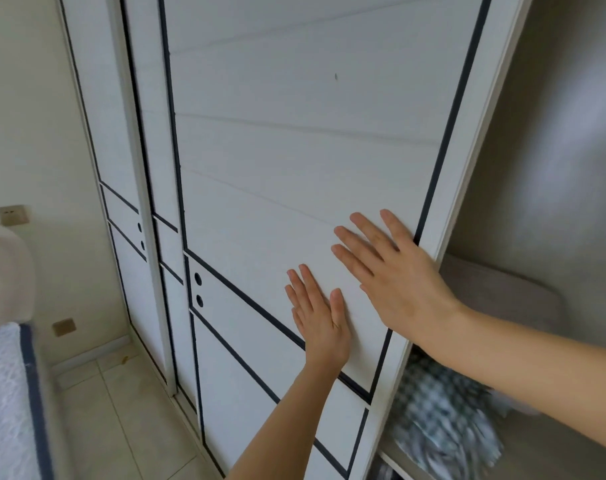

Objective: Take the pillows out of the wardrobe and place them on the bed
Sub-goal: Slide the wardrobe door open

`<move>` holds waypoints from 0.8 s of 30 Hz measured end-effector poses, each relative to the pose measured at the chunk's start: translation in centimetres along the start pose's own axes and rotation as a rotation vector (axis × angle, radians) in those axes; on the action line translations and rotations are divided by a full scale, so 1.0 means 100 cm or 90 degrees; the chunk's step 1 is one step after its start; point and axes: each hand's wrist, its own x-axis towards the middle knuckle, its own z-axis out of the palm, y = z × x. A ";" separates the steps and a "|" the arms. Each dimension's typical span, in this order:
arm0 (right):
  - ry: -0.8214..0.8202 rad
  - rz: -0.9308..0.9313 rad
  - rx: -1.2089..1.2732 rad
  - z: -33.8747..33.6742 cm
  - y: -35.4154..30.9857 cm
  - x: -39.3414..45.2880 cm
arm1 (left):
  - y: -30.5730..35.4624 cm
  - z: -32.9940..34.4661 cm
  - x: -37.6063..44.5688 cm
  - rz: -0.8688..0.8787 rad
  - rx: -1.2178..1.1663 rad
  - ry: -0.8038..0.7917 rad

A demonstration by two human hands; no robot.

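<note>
A white sliding wardrobe door with dark trim lines fills the middle of the view. My left hand lies flat against it with straight fingers. My right hand presses flat on the same door, higher up and close to its right edge. To the right of the door the wardrobe stands open. Inside, a grey pillow rests on a shelf, partly hidden by my right forearm. Below it lies a blurred black-and-white checked fabric bundle. The bed shows at the far left edge.
Another white wardrobe door stands further left. A padded beige headboard rises above the mattress. Two brass wall sockets sit on the cream wall. A narrow strip of tiled floor runs between bed and wardrobe.
</note>
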 end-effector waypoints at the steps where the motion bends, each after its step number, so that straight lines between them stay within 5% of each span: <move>1: 0.003 -0.005 0.002 -0.001 -0.003 0.010 | -0.006 -0.003 0.008 0.001 0.001 0.009; 24: 0.050 -0.023 -0.032 -0.009 -0.072 0.215 | -0.119 -0.072 0.183 0.034 0.053 0.104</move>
